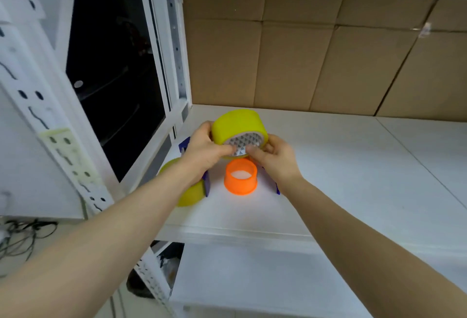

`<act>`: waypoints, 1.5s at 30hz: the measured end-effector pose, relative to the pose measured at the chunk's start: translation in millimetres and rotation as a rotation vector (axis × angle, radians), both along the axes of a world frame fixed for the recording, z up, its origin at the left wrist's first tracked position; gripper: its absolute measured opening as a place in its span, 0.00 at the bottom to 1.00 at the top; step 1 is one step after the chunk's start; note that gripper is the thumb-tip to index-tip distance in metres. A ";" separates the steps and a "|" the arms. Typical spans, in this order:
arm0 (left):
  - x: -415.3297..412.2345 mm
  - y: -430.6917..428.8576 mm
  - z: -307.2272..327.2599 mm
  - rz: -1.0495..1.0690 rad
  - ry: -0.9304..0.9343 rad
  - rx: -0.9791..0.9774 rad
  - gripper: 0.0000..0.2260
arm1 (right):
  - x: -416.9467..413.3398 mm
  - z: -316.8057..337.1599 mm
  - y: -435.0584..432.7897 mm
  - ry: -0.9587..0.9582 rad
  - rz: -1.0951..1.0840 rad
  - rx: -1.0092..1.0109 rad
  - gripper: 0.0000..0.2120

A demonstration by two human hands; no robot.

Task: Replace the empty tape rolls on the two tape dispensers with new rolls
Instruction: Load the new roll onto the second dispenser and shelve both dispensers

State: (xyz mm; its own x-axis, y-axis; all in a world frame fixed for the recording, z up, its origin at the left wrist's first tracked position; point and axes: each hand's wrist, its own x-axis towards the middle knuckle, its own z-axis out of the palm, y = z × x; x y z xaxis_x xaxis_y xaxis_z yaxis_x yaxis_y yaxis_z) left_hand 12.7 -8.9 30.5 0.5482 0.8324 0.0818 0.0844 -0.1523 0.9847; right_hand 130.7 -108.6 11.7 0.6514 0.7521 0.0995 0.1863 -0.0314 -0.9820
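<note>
- Clearly the new yellow tape roll [237, 125] is held up over the white shelf's left end, above an orange core [240, 176] — likely for fitting.
- Left hand [203, 149] and right hand [275, 156] pinch its rim, thumbs inside the patterned core.
- Second yellow roll [189, 191] sits by blue dispenser parts [207, 185], shelf's left edge.
- No legible writing — only grey triangles.

We find no readable text, brand, number or sign anywhere; the yellow tape roll [237, 128] shows only a pattern of small grey triangles inside its core, no letters.
</note>
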 end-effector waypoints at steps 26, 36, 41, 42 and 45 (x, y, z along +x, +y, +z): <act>-10.3 -27.8 34.0 -0.194 -0.093 -0.633 0.15 | -2.1 26.1 -29.5 0.230 0.032 -0.073 0.19; -3.9 -26.4 34.7 -0.076 -0.117 -0.736 0.13 | -2.5 14.6 -41.5 -0.866 0.138 -0.066 0.32; -3.6 -14.9 29.4 0.023 -0.060 -0.771 0.27 | -3.9 9.7 -29.0 -0.867 0.180 -0.121 0.21; -4.0 -12.0 26.6 0.059 -0.024 -0.750 0.30 | -6.7 8.3 -27.1 -0.888 0.196 -0.159 0.21; -5.3 -10.0 22.3 0.083 0.041 -0.685 0.32 | -13.3 -1.9 -19.9 -0.925 0.204 -0.254 0.22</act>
State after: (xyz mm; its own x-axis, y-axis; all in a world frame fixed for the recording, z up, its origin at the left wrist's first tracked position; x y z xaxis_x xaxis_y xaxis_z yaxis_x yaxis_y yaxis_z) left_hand 7.4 -18.9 52.8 0.4723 0.7282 -0.4966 0.1078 0.5114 0.8525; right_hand 117.5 -128.4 9.8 0.2531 0.9112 0.3249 0.9041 -0.1033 -0.4146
